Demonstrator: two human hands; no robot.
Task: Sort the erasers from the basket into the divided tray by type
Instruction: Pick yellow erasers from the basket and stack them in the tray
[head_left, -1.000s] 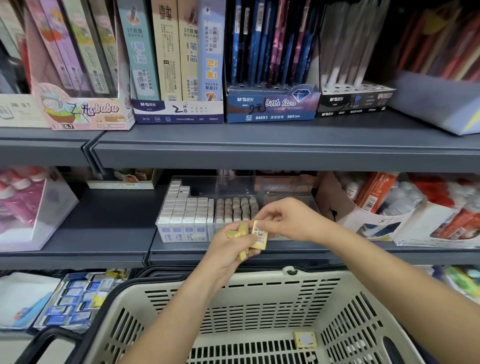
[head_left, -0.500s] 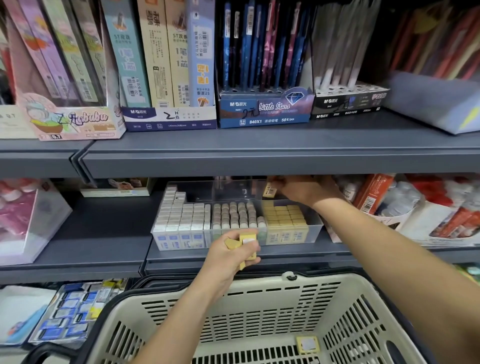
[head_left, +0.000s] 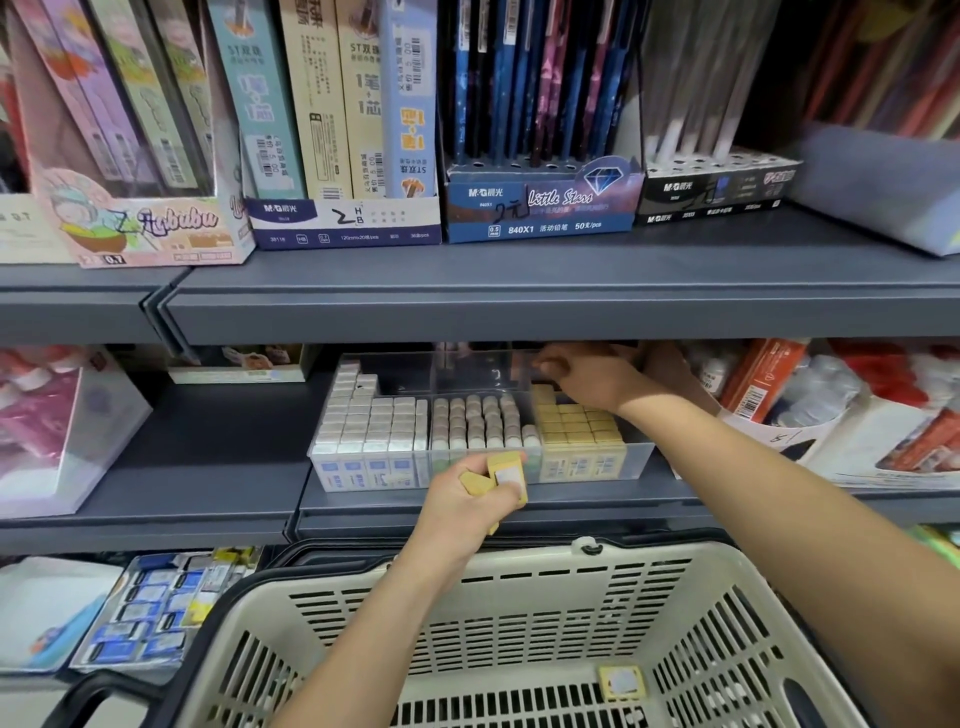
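Left hand (head_left: 457, 501) curls round yellow erasers (head_left: 500, 474) just off divided tray (head_left: 640, 457) front edge, likely supply kept close. Right hand (head_left: 587, 376) reaches to back of right compartment, above matching yellow rows (head_left: 576, 431); fingers shadowed, grip unreadable. Lone eraser (head_left: 621, 683) lies on basket (head_left: 519, 569) floor.

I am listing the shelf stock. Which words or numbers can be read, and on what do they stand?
"Little Stars", "840X1": blue pencil box
"M&G", "HB": white box
"M&G": black box
"0.7": pink box
Labels on the erasers: too small to read.
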